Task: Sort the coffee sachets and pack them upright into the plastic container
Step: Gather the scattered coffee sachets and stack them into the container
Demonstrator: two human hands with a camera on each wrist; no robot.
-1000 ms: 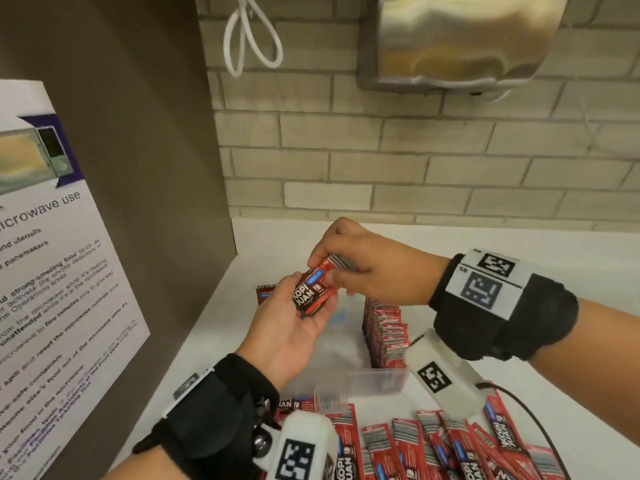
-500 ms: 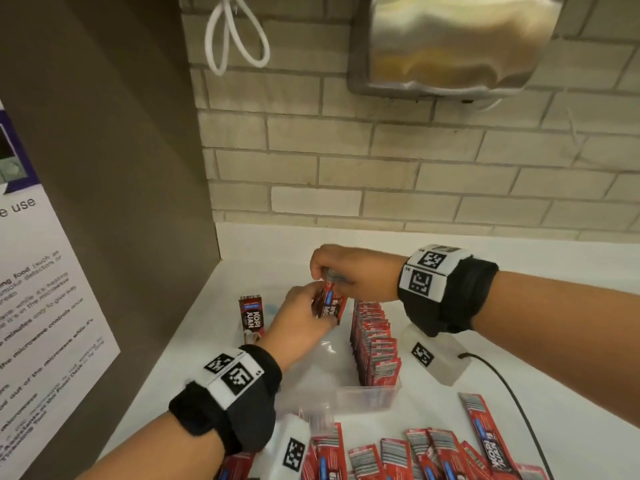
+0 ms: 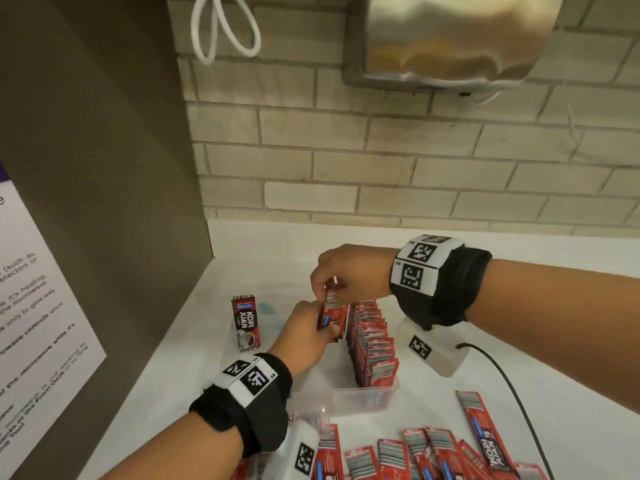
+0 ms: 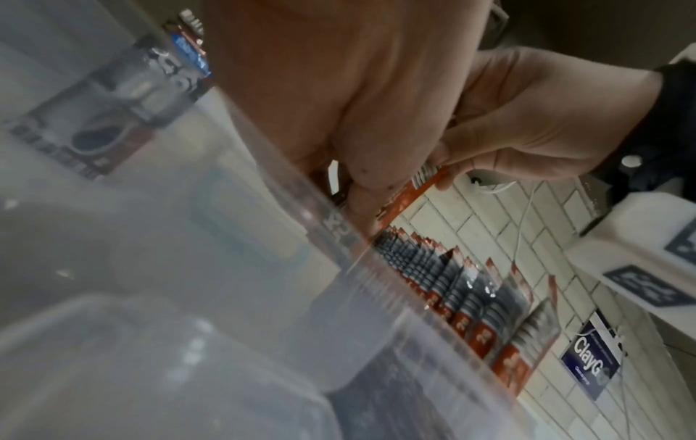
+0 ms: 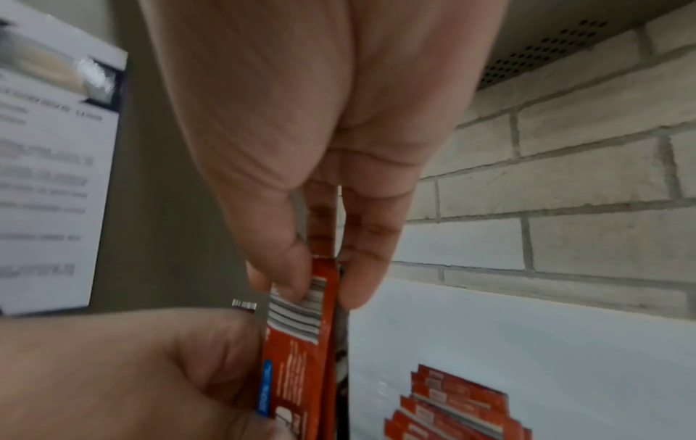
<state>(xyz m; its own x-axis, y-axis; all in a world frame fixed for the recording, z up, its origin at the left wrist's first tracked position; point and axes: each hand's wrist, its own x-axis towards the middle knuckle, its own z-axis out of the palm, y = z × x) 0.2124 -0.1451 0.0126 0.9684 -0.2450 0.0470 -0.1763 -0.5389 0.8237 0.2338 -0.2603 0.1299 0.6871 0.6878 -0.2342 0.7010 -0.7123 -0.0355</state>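
Just left of the packed row (image 3: 372,344) at centre frame, the right hand (image 3: 349,273) pinches the top of a small stack of red Kopi Juan sachets (image 3: 333,315) while the left hand (image 3: 304,336) grips its lower half above the clear plastic container (image 3: 363,396). Next, probably, lowering it upright beside the row. Only the right wrist view shows several sachets pressed together.

The left hand (image 3: 304,336) is hiding the held sachets' (image 3: 333,315) lower ends; the frame edge is cropping the loose sachets (image 3: 433,455); the poster's (image 5: 45,178) text is blurring.
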